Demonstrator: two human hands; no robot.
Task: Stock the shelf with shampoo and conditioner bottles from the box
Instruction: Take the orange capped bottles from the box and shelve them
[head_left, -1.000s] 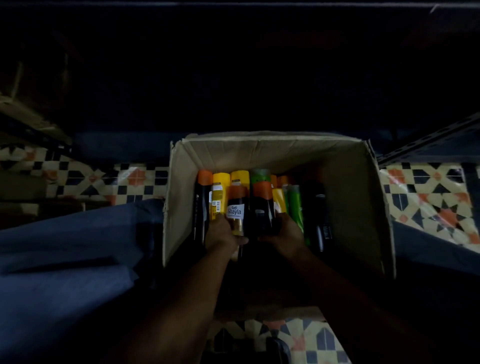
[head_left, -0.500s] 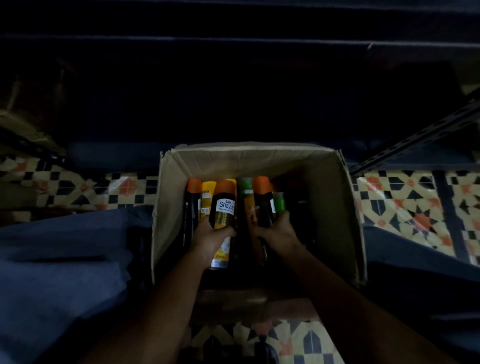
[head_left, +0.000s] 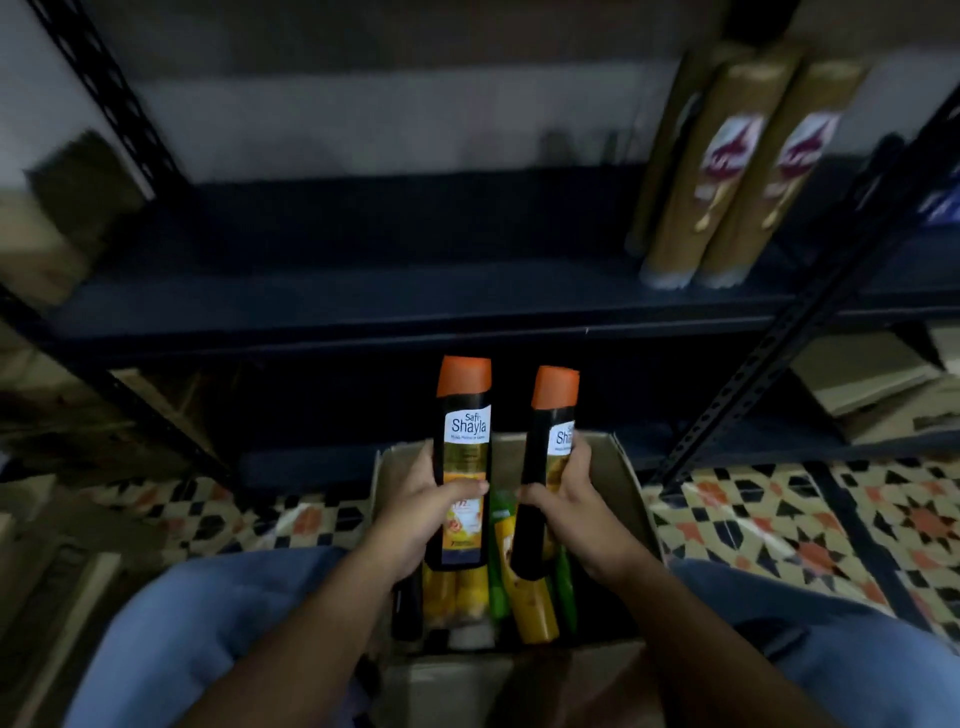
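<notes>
Here, 2 glossy black bottles (head_left: 464, 457) gripped, cardboard box (head_left: 626, 467) below

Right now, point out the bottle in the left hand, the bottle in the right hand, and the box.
Left bottle (head_left: 464, 457), head view, on its front label.
Right bottle (head_left: 555, 387), head view, on its orange cap.
Box (head_left: 623, 478), head view, on its right wall.

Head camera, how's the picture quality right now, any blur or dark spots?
Head view: dim overall; the gold bottles on the shelf are smeared by motion blur, the frame edges bend from the wide lens, yet the label on the bottle in the left hand reads sharply.
</notes>
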